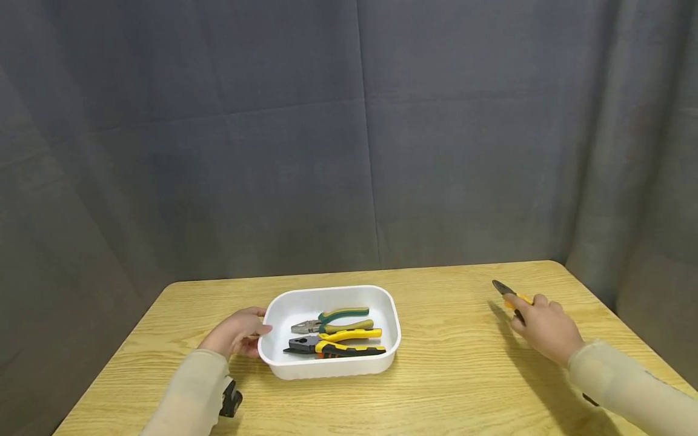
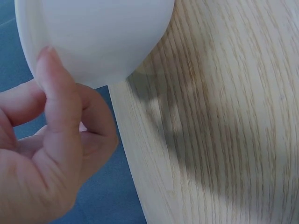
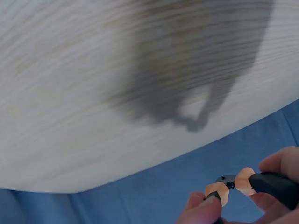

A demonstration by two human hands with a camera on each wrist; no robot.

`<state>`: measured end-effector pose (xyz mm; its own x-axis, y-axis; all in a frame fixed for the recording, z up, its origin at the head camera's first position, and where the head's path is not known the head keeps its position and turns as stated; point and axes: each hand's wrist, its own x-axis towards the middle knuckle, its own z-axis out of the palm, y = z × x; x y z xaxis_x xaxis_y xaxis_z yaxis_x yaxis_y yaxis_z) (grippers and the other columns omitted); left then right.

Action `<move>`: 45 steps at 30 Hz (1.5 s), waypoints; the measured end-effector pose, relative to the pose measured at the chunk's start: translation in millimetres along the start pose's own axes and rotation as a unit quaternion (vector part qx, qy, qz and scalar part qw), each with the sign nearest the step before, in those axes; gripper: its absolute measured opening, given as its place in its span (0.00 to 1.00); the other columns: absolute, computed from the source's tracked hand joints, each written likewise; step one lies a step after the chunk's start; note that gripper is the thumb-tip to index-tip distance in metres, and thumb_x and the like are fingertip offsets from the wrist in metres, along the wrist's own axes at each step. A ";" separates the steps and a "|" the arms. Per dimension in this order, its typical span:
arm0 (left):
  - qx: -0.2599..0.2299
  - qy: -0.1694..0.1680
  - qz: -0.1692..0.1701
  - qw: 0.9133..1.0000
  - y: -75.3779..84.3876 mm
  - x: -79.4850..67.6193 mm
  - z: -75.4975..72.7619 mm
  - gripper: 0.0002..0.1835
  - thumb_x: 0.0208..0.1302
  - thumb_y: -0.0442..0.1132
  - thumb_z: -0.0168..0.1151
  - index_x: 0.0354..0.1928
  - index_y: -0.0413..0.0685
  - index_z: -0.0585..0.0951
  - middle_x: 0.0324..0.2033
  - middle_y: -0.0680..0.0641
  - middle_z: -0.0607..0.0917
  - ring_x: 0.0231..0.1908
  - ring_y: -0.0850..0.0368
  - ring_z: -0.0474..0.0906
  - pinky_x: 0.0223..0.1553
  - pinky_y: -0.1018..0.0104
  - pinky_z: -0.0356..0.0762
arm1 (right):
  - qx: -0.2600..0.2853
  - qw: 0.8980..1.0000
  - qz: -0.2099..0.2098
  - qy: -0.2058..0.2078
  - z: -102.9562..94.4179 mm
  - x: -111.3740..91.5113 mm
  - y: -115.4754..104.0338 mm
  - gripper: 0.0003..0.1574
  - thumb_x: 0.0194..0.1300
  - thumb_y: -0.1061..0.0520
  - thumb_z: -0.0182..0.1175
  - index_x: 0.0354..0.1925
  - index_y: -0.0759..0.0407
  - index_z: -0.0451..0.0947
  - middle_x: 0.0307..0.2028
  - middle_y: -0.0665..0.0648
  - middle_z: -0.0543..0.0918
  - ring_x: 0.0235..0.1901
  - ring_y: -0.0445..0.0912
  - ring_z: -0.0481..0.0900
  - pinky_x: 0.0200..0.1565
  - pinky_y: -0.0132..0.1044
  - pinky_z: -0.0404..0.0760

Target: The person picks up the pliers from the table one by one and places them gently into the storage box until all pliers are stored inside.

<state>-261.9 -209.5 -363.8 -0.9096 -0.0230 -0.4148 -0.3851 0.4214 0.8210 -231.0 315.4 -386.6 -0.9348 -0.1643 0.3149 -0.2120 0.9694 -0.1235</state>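
A white plastic tray (image 1: 362, 365) stands on the table left of the middle. My left hand (image 1: 235, 332) grips its left end, thumb on the rim and fingers beneath, as the left wrist view also shows. Inside lie several pliers: a green-handled pair (image 1: 345, 313) at the back and yellow-and-black pairs (image 1: 351, 334) in front, partly overlapping. Over the right side of the table, my right hand (image 1: 547, 327) holds another pair of pliers (image 1: 503, 287) with orange and black handles, dark jaws pointing away to the left. In the right wrist view these handles (image 3: 273, 184) are spread between thumb and fingers.
The wooden table (image 1: 442, 375) has rounded back corners. A grey curtain (image 1: 283, 151) hangs behind it and along both sides. The right arm casts a shadow on the tabletop. A small black device (image 1: 231, 399) is strapped under the left wrist.
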 end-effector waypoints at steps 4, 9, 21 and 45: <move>-0.002 0.004 -0.003 1.000 1.2 -1.0 -2.2 0.25 0.70 0.29 0.52 0.66 0.34 0.62 0.32 0.40 0.75 0.24 0.55 0.71 0.21 0.74 0.77 | 0.006 1.000 -0.001 -0.001 -5.1 3.2 -7.7 0.22 0.67 0.57 0.53 0.59 0.61 0.73 0.28 0.66 0.68 0.20 0.53 0.64 0.14 0.38 0.66; -0.002 0.009 -0.005 1.000 1.1 -1.7 -4.3 0.25 0.70 0.29 0.52 0.67 0.34 0.61 0.33 0.39 0.75 0.25 0.54 0.72 0.22 0.73 0.78 | 0.017 1.000 0.000 -0.004 -10.7 7.4 -15.1 0.22 0.68 0.56 0.54 0.59 0.60 0.73 0.29 0.66 0.69 0.21 0.52 0.65 0.14 0.38 0.65; -0.002 0.011 -0.007 1.000 -0.3 -3.3 -8.7 0.25 0.70 0.29 0.52 0.67 0.34 0.61 0.32 0.40 0.75 0.24 0.55 0.71 0.21 0.74 0.77 | 0.001 0.998 -0.050 0.022 -21.7 11.4 -33.5 0.21 0.66 0.58 0.58 0.57 0.58 0.75 0.25 0.59 0.65 0.20 0.50 0.62 0.14 0.35 0.63; 0.006 0.005 -0.002 1.000 -0.2 -1.9 0.2 0.25 0.69 0.28 0.52 0.66 0.34 0.62 0.32 0.39 0.76 0.23 0.55 0.71 0.20 0.75 0.76 | 0.002 0.974 -0.201 0.106 -28.6 3.3 -66.3 0.26 0.55 0.65 0.65 0.53 0.50 0.79 0.27 0.51 0.66 0.22 0.42 0.61 0.17 0.29 0.60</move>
<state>-260.1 -209.4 -363.3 -0.9097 -0.0340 -0.4139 -0.3868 0.4325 0.8145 -211.9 255.8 -350.5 -0.6966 -0.4880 0.5260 -0.5499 0.8340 0.0454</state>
